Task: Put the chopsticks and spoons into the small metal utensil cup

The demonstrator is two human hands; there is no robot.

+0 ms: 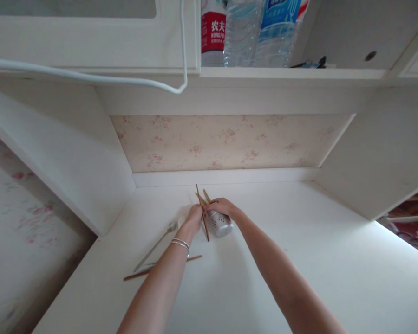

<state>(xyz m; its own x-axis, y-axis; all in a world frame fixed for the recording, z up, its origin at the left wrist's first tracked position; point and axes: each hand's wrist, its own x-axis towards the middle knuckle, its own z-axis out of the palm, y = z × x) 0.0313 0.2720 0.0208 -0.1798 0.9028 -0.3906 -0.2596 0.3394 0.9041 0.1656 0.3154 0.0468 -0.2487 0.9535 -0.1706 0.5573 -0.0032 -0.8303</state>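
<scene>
White desk (299, 260), floral wallpaper (230, 141) behind — left hand (194, 219) pinching chopstick (206, 232), right hand (223, 207) clamped on holder (221, 225).

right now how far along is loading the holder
Looks done: a few chopsticks already poke out of the tilted holder. In hand: the right hand grips the holder's mouth while the left hand holds one chopstick against it. Left: a spoon and at least one loose chopstick lie on the desk by the left forearm.
</scene>
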